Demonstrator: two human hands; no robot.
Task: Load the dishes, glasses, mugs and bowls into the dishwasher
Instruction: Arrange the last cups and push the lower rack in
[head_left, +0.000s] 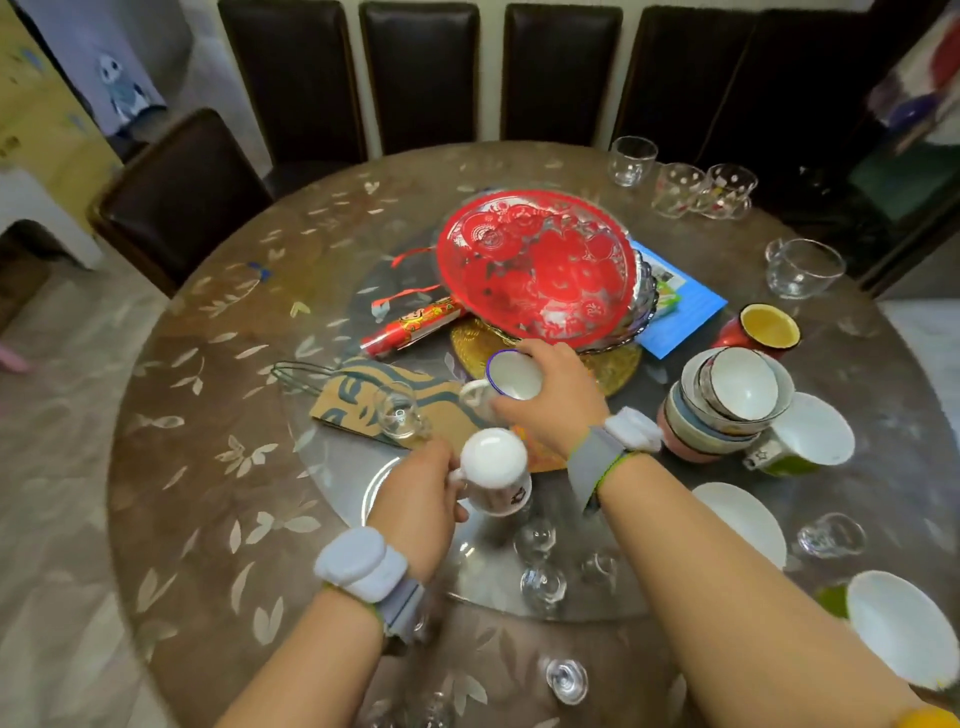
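My left hand (418, 499) holds a white mug (496, 470) by its handle, tilted over the glass turntable (343, 467). My right hand (550, 400) grips a white blue-rimmed mug (506, 382) just beyond it. A small clear glass (397, 413) stands on a brown paper bag to the left. To the right sits a stack of bowls (727, 402), with a green-and-white mug (805, 441) beside it and a red mug with a yellow inside (763, 327) behind. White plates (748, 519) (904, 623) lie at the near right.
A red patterned glass platter (535, 265) fills the turntable's middle, over a blue booklet (685, 306). Several clear glasses stand at the far right rim (631, 158) (802, 267) and near the front edge (566, 680). Dark chairs (421, 73) ring the round table.
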